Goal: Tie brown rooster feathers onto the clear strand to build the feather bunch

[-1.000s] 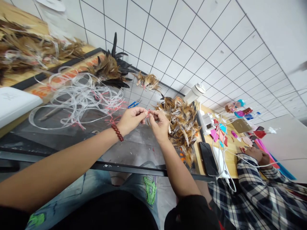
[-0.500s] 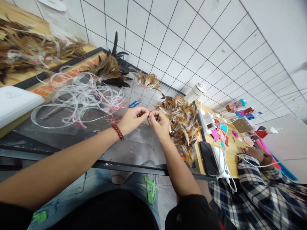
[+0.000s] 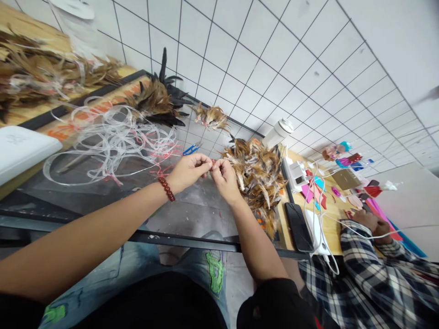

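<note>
My left hand (image 3: 190, 172), with a red bead bracelet (image 3: 166, 188) at its wrist, is closed in a pinch over the glass tabletop. Its fingertips almost meet those of my right hand (image 3: 225, 181), which is pinched too. A bit of red string (image 3: 213, 161) shows between the fingertips; most of it is hidden by the fingers. Left of the hands lies a loose tangle of clear plastic strip (image 3: 116, 141) with red string ends (image 3: 161, 169) among it. Blue thread snips (image 3: 190, 149) rest just beyond my left hand. Close by my right hand is a heap of brown feathers (image 3: 260, 173).
A small feather bunch (image 3: 211, 117) and a brown-black feather bundle (image 3: 157, 100) lie along the tiled wall. A white bottle (image 3: 278, 131), a phone (image 3: 298, 226) and a power strip (image 3: 317, 233) with cables stand right. A co-worker's plaid sleeve (image 3: 360, 246) is farther right. More feathers (image 3: 41, 73) lie left.
My hands have stayed close together, shifting slightly down and left. My right fingers have curled in more around the pinch. The things on the table have not moved.
</note>
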Motion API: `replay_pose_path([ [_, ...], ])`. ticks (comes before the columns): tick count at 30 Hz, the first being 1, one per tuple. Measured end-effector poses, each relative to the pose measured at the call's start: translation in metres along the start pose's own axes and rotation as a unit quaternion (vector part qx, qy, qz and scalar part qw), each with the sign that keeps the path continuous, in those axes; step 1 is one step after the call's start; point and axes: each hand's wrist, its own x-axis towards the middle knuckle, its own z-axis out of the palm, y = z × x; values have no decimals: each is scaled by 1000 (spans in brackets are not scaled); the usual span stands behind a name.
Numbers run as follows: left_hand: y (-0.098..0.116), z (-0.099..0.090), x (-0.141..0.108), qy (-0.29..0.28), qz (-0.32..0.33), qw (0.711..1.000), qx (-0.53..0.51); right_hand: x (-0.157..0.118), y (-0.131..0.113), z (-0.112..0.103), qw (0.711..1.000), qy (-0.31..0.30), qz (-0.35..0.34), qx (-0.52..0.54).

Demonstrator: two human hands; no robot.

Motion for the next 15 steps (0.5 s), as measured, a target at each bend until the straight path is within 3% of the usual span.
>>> replay_pose_path([
  [5,7,0,-1,45,-41,994,-90,2,0,-3,996,15,36,81],
  [15,1,-2,1,-12,0,1000,4,2,7,-2,995,-39,33,87],
])
